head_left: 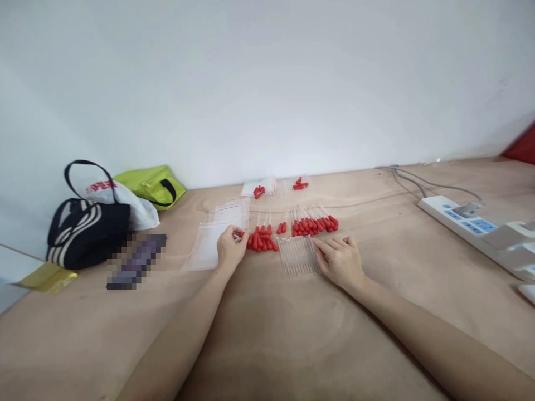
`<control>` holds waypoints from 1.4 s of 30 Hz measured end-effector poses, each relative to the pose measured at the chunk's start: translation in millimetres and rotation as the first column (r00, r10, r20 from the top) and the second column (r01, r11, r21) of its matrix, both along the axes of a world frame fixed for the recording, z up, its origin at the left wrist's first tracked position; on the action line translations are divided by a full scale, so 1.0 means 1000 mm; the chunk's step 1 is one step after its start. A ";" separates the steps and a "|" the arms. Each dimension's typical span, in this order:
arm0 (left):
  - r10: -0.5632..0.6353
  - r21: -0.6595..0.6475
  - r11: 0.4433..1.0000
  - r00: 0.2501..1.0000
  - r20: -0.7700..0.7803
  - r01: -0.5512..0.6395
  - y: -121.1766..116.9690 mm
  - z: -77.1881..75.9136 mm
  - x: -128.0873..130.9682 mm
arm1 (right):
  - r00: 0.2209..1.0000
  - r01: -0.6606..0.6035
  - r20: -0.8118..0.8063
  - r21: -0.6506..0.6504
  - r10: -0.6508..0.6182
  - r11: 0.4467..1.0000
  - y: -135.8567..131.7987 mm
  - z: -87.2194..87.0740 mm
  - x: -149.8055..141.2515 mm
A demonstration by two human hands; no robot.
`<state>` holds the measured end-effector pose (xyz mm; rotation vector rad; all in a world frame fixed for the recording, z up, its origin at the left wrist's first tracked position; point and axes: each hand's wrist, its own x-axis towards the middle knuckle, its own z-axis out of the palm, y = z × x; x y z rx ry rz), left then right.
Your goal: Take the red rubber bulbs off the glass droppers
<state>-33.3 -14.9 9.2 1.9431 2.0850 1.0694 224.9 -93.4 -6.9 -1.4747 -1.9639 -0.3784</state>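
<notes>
Beyond left hand [231, 249], blurrily lettered bag [142, 209]

1. Small, rounded red bulb [241, 234]: we see it partly hidden by the fingers of the left hand [231, 248].
2. Flat, dark rectangular object [137, 260]: we see only pixelated blocks.
3. Angular red object [522, 146]: we find it cut off by the right edge.

The bulbs [310, 224] look rubbery, the tubes [298, 257] smooth and glassy.

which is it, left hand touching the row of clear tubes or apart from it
Apart: the head view shows the left hand well left of the row of clear tubes, with red bulbs between them.
</notes>
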 end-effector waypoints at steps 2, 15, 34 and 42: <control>0.009 -0.024 1.000 1.000 -0.004 -0.010 0.000 0.001 0.000 | 0.999 0.032 0.004 0.007 -0.032 0.999 -0.001 0.000 0.002; 0.044 -0.178 0.980 0.976 -0.215 -0.083 0.011 0.024 -0.001 | 0.999 0.037 0.018 -0.166 -0.034 0.985 -0.005 -0.003 0.003; -0.193 -0.564 0.825 0.915 -0.353 -0.043 0.062 0.039 0.040 | 0.998 0.040 -0.027 -0.268 -0.049 0.963 -0.001 0.002 0.004; -0.206 -0.356 0.928 0.945 -0.254 0.107 0.033 0.055 0.045 | 0.948 -0.005 -0.307 -0.268 -0.080 0.963 0.004 -0.001 0.010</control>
